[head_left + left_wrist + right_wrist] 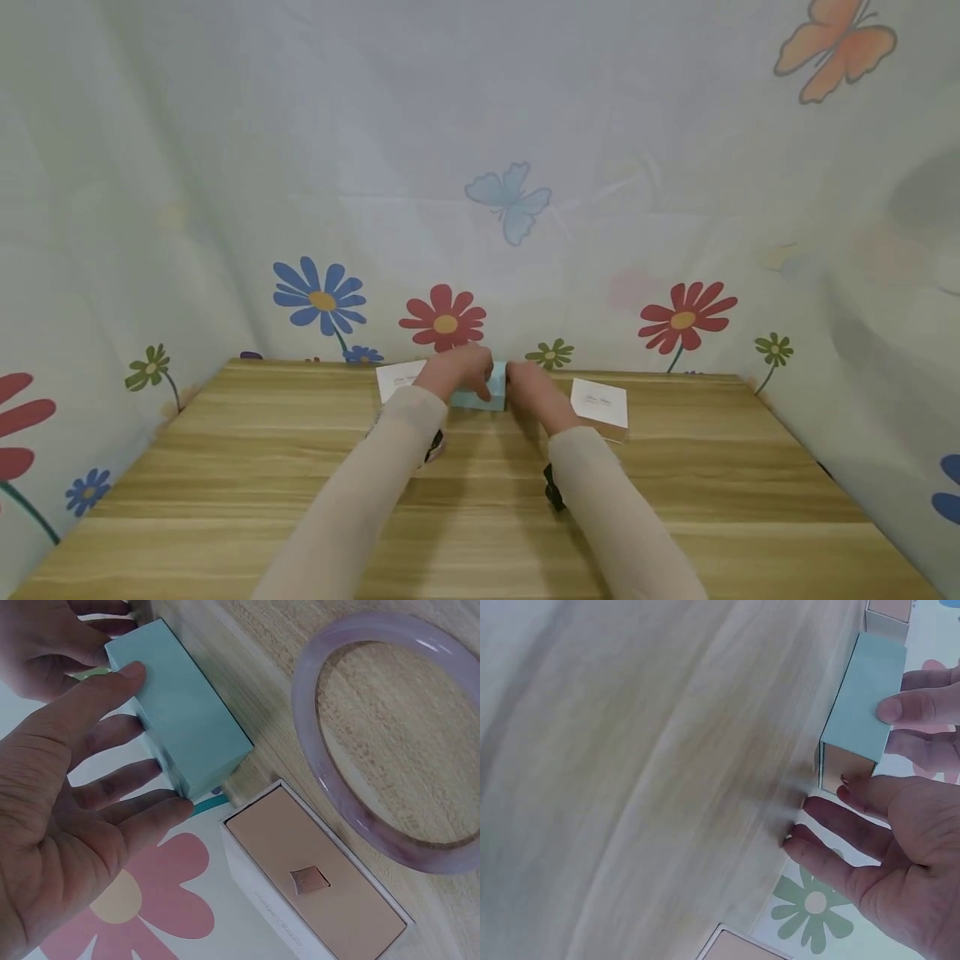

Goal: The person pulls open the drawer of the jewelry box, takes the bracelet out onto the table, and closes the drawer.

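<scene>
Fingers (124,782) on one teal box (191,712), two white boxes (598,402) flanking.

Both arms come in from the bottom of the head view in pale long sleeves, the left arm (337,521) slanting up and right, the right arm (626,521) up and left, so that they converge near the centre. The left grip (463,367) bends inward at the wrist; in its own wrist view its thumb (105,694) stretches toward the upper right, opposite spread, slightly bent fingers. The right grip (534,392) sits just beside it. At lower right of the right wrist view, its thumb (874,793) stands apart from loosely bent fingers.
</scene>
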The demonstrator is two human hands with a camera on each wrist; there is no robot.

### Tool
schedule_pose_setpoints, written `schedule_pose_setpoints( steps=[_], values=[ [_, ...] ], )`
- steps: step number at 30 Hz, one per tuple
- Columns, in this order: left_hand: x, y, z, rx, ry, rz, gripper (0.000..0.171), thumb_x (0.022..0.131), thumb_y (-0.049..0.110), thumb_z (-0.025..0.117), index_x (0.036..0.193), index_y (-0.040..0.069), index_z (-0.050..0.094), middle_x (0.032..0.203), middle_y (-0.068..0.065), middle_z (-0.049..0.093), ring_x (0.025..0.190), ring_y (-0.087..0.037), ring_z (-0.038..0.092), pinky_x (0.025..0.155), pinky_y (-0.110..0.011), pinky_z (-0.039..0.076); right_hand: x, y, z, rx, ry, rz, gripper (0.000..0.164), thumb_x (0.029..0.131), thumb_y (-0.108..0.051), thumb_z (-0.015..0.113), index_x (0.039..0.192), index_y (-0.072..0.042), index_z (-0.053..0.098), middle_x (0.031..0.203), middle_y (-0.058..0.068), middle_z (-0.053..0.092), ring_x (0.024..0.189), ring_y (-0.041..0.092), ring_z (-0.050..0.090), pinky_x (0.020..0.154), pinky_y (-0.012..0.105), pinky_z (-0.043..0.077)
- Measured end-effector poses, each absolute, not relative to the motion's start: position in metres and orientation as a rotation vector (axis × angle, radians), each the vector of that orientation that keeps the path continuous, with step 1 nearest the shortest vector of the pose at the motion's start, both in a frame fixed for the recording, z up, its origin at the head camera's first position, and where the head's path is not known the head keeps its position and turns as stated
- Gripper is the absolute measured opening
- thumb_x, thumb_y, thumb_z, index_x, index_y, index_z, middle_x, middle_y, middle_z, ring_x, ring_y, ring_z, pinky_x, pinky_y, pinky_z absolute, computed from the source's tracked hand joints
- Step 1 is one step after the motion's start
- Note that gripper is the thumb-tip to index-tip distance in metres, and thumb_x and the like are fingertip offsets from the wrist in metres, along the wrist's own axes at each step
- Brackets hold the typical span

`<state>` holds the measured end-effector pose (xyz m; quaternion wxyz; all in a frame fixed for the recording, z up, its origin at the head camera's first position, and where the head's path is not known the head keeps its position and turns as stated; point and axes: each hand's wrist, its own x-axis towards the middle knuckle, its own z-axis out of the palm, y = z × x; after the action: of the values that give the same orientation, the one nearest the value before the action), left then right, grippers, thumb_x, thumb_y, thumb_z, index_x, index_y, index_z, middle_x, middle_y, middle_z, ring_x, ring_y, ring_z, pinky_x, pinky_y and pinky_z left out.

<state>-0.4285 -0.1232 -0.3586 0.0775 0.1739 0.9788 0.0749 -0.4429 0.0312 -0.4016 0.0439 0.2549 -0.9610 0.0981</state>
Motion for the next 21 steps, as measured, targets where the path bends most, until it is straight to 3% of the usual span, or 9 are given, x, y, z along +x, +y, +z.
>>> schedule_pose_setpoints(
  steps=[7, 14, 21],
  values=[
    [-0.4227, -0.1218, -0.3566, 0.534, 2.943, 0.194, 0.032, 0.087, 0.026, 0.083, 0.109, 0.006, 0.072, 0.097, -0.001, 0.068, 0.082, -0.016, 0.058, 0.079, -0.032, 0.053, -0.4450, 0.0291, -0.3962, 0.731, -2.985, 0.285, 0.006, 0.097, -0.005, 0.061, 0.096, -0.002, 0.067, 0.093, 0.012, 0.070, 0.082, 0.022, 0.059, 0.080, 0.040, 0.053],
    [-0.4227, -0.1210, -0.3582, 0.485, 2.938, 0.221, 0.028, 0.086, 0.025, 0.084, 0.104, 0.008, 0.071, 0.090, 0.000, 0.065, 0.079, -0.016, 0.056, 0.072, -0.030, 0.049, -0.4480, 0.0300, -0.3968, 0.707, -3.019, 0.317, 0.015, 0.099, -0.007, 0.058, 0.105, -0.002, 0.071, 0.104, 0.012, 0.071, 0.092, 0.023, 0.061, 0.088, 0.040, 0.052],
    [-0.4228, -0.1195, -0.3571, 0.491, 2.946, 0.212, 0.025, 0.086, 0.026, 0.084, 0.096, 0.008, 0.071, 0.085, 0.000, 0.063, 0.076, -0.016, 0.055, 0.069, -0.030, 0.047, -0.4432, 0.0265, -0.3908, 0.666, -3.004, 0.266, 0.015, 0.100, -0.008, 0.060, 0.101, -0.003, 0.074, 0.098, 0.012, 0.071, 0.088, 0.023, 0.061, 0.086, 0.041, 0.053]
  ],
)
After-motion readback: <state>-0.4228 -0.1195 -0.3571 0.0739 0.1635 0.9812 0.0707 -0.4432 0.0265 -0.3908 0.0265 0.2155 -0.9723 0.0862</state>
